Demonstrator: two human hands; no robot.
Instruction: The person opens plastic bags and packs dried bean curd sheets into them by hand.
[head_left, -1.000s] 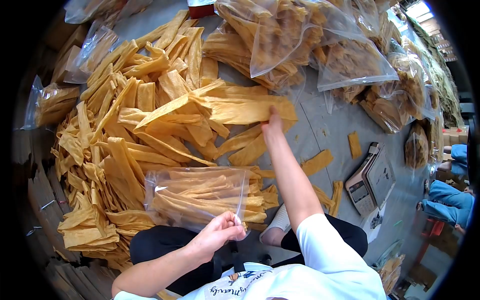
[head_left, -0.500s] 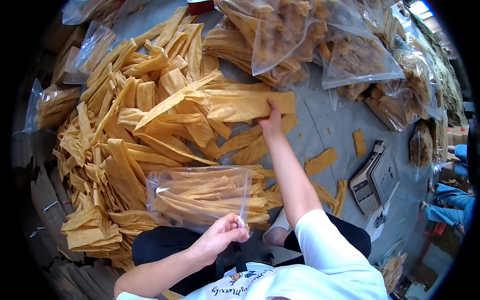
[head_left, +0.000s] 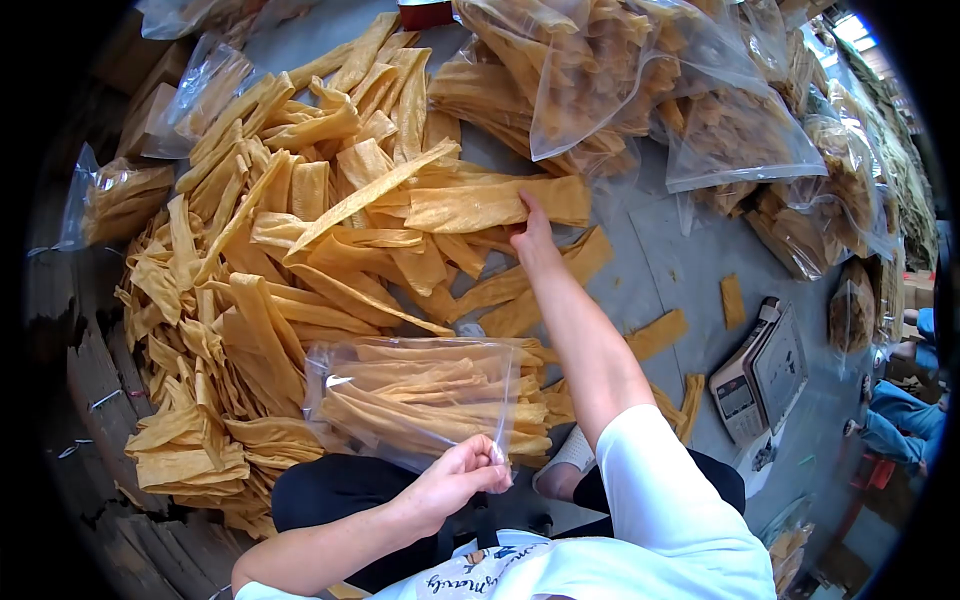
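Note:
My right hand point(head_left: 533, 238) is closed around the lower edge of a broad yellow-brown dried strip point(head_left: 465, 205), thumb on top. It looks like a sheet of dried bean curd and lies across the pile. Close to my knees, my left hand point(head_left: 462, 484) pinches the bottom corner of a clear plastic bag point(head_left: 508, 392) at its open end. Inside that bag is a bundle of similar strips point(head_left: 420, 400), whose ends stick out of the mouth to the right. A narrow strip point(head_left: 375, 195) rests slantwise beside the broad one.
A large heap of loose strips point(head_left: 230, 330) spreads over the left side. Filled clear bags point(head_left: 745, 130) are stacked at the upper right. A scale point(head_left: 760, 370) stands on the grey floor point(head_left: 650, 230) to the right, near stray strips. Another person's blue-clad legs point(head_left: 895, 420) show at far right.
The view has shifted slightly, so the surroundings appear further right. Against them, my right hand and the broad strip have moved a little left. My left hand still pinches the bag.

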